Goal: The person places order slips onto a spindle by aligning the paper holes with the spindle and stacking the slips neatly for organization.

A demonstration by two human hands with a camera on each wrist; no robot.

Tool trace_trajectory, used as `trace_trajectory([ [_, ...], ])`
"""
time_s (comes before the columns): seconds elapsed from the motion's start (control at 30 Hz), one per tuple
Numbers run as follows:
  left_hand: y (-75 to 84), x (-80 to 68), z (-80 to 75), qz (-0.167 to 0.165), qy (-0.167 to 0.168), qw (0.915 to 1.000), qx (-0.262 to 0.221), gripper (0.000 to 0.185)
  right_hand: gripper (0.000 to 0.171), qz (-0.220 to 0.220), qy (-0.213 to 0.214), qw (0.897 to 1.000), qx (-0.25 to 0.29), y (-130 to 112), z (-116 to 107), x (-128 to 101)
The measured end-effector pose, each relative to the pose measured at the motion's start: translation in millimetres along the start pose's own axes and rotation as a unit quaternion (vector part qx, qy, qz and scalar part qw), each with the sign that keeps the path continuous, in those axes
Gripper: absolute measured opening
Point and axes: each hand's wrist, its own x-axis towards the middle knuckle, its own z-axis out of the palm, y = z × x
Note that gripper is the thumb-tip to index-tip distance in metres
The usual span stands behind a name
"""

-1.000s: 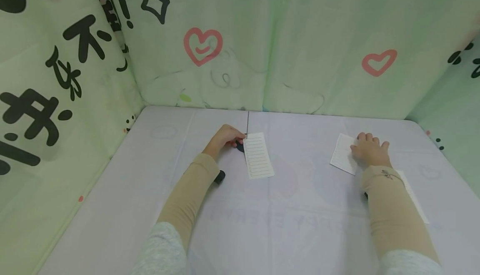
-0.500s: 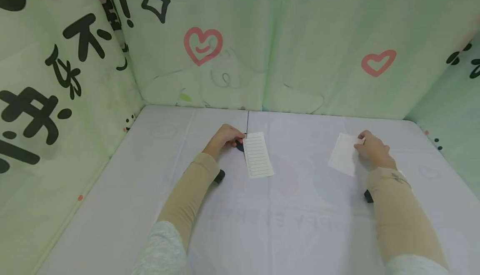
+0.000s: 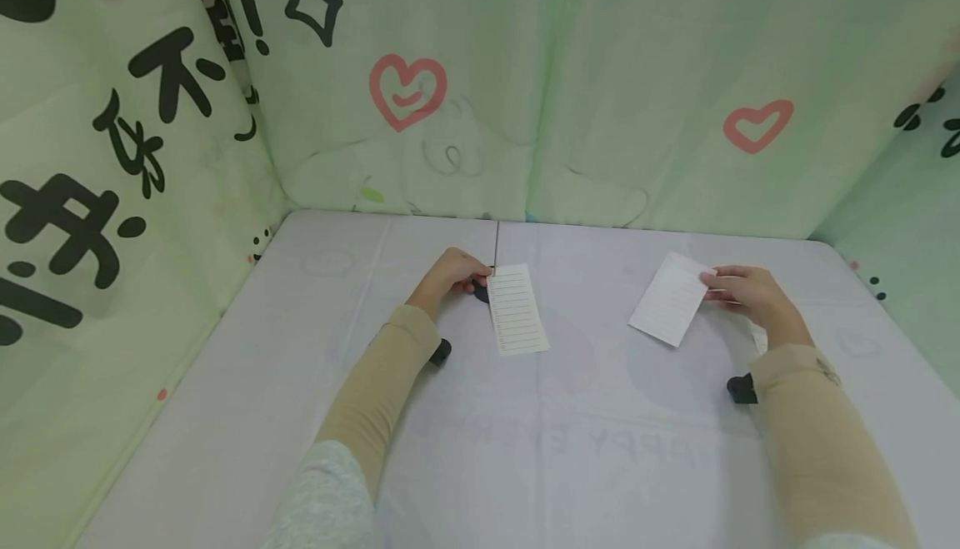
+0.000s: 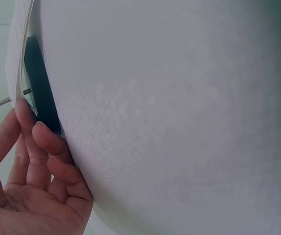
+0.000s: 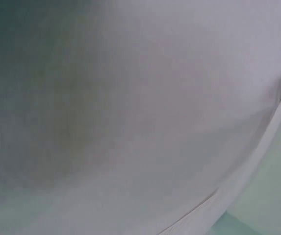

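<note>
The right hand [image 3: 750,292] pinches a lined paper slip [image 3: 670,299] by its right edge, thumb and fingers closed on it; the slip juts out to the left of the fingertips, tilted and lifted a little off the tabletop [image 3: 570,432], toward the far right part of it. The left hand [image 3: 450,276] rests near the middle of the far edge, its curled fingers [image 4: 47,142] touching a small black base [image 4: 41,93] from which a thin upright spike [image 3: 497,242] rises. A second lined slip [image 3: 517,309] lies flat just right of that base, its near end pointing toward the person. The left wrist view shows the fingertips against the base's side, beside the paper's edge.
</note>
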Motion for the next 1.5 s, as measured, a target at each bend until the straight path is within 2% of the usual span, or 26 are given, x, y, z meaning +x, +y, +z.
trace_trajectory([
  [0.13, -0.3, 0.5, 0.4, 0.0, 0.0, 1.0, 0.001, 0.021, 0.087, 0.017, -0.015, 0.999, 0.041, -5.6, 6.7, -0.3],
  [0.27, -0.8, 2.3, 0.6, -0.003, 0.0, 1.0, 0.002, 0.021, 0.088, 0.013, -0.035, 0.998, 0.051, -13.9, 16.3, -2.1],
  [0.6, 0.6, -0.1, -1.0, -0.012, -0.007, 0.9999, 0.006, 0.022, 0.076, -0.019, -0.071, 0.997, 0.033, -49.8, 48.1, -18.6],
  [0.7, 1.7, -2.1, -2.0, -0.018, -0.012, 0.9997, 0.007, 0.023, 0.073, -0.035, -0.082, 0.996, 0.013, -61.2, 58.7, -25.6],
  [0.8, 2.3, -4.0, -3.2, -0.017, -0.005, 0.9998, -0.013, 0.024, 0.067, -0.049, -0.093, 0.994, 0.003, -70.7, 68.0, -31.8],
  [0.87, 2.2, -6.8, -4.5, -0.002, 0.014, 0.9991, -0.039, 0.024, 0.064, -0.057, -0.101, 0.993, -0.003, -75.3, 74.1, -34.7],
  [0.97, 1.9, -13.8, -5.7, 0.04, 0.057, 0.9943, -0.081, 0.021, 0.06, -0.065, -0.114, 0.991, -0.014, -80.5, 83.8, -37.5],
  [1.07, 1.0, -24.2, -5.5, 0.093, 0.102, 0.9848, -0.105, 0.019, 0.058, -0.076, -0.126, 0.989, -0.029, -85.4, 95.3, -41.6],
  [1.2, 1.5, -41.0, -2.6, 0.147, 0.14, 0.9698, -0.136, 0.017, 0.056, -0.099, -0.143, 0.984, -0.042, -92.5, 110.1, -48.0],
  [1.27, 2.5, -49.6, -0.5, 0.159, 0.131, 0.9673, -0.147, 0.017, 0.054, -0.107, -0.153, 0.982, -0.041, -95.3, 116.4, -49.8],
  [1.33, 4.2, -58.3, 1.4, 0.162, 0.101, 0.9705, -0.147, 0.019, 0.051, -0.111, -0.161, 0.98, -0.039, -97.3, 122.1, -50.5],
  [1.5, 9.6, -74.3, 5.7, 0.127, -0.024, 0.9848, -0.116, 0.027, 0.043, -0.111, -0.183, 0.976, -0.033, -100.6, 136.0, -50.5],
])
